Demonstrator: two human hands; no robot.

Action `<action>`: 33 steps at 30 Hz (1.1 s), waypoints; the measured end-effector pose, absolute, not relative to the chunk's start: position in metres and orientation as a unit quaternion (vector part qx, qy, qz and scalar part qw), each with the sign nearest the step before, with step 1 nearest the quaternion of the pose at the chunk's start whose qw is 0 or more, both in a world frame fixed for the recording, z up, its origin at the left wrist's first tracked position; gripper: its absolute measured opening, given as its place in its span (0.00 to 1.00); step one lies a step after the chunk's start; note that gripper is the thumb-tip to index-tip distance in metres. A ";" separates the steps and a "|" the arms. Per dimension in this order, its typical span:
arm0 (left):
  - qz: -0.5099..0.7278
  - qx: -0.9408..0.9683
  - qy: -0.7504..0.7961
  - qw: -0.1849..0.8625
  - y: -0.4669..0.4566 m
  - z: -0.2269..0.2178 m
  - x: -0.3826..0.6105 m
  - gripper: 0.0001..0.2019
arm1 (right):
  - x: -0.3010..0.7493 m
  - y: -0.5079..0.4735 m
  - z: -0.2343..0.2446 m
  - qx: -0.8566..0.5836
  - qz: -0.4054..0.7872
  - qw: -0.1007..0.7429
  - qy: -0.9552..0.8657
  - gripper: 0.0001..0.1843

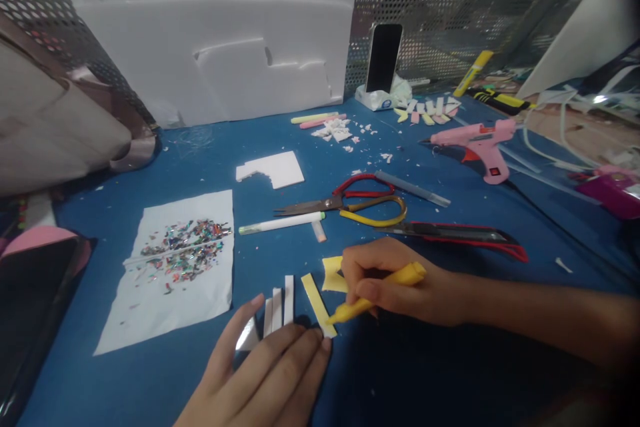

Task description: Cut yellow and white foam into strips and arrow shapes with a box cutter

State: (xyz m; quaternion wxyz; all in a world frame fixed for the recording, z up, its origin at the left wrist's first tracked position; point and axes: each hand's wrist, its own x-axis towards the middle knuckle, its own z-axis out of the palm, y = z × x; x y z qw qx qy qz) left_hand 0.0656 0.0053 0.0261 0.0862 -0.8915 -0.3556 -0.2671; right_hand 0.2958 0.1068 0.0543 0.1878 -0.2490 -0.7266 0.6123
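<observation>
My right hand (395, 283) grips a yellow highlighter (375, 293), its tip touching the lower end of a narrow foam strip (316, 300). That strip is coloured yellow for most of its length, with a paler lower end. My left hand (270, 373) lies on the table with the fingers stretched out, a fingertip at the strip's bottom end. Several white strips (289, 297) stick out above its fingers, their lower parts hidden. Beside my right hand's fingers lies another yellow piece (333, 275), partly covered by the hand.
Scissors (340, 203), a white-and-green marker (280, 223) and a red utility knife (465, 235) lie beyond my hands. Left is a paper sheet (165, 293) with shiny scraps. A pink glue gun (480, 143) rests at right; a phone (384, 59) stands at the back.
</observation>
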 end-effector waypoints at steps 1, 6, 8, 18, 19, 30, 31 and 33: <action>-0.269 -0.890 -0.356 0.089 0.005 0.026 0.066 0.14 | 0.296 0.107 0.054 -0.255 0.610 0.188 -0.726 0.15; -0.263 -0.894 -0.352 0.089 0.006 0.029 0.066 0.13 | 0.297 0.107 0.054 -0.233 0.612 0.174 -0.736 0.20; -0.257 -0.895 -0.353 0.092 0.007 0.030 0.066 0.13 | 0.297 0.107 0.054 -0.232 0.622 0.181 -0.725 0.20; -0.256 -0.896 -0.354 0.081 0.005 0.030 0.066 0.13 | 0.297 0.107 0.054 -0.222 0.616 0.186 -0.732 0.23; -0.258 -0.895 -0.356 0.078 0.005 0.030 0.066 0.13 | 0.297 0.107 0.055 -0.223 0.619 0.194 -0.728 0.23; -0.296 -0.877 -0.370 0.079 0.006 0.031 0.066 0.11 | 0.300 0.107 0.054 -0.225 0.584 0.204 -0.753 0.22; -0.297 -0.872 -0.382 0.074 0.007 0.032 0.064 0.11 | 0.300 0.107 0.053 -0.223 0.583 0.200 -0.755 0.22; -0.283 -0.865 -0.410 0.062 0.010 0.034 0.062 0.13 | 0.301 0.107 0.052 -0.222 0.583 0.195 -0.757 0.21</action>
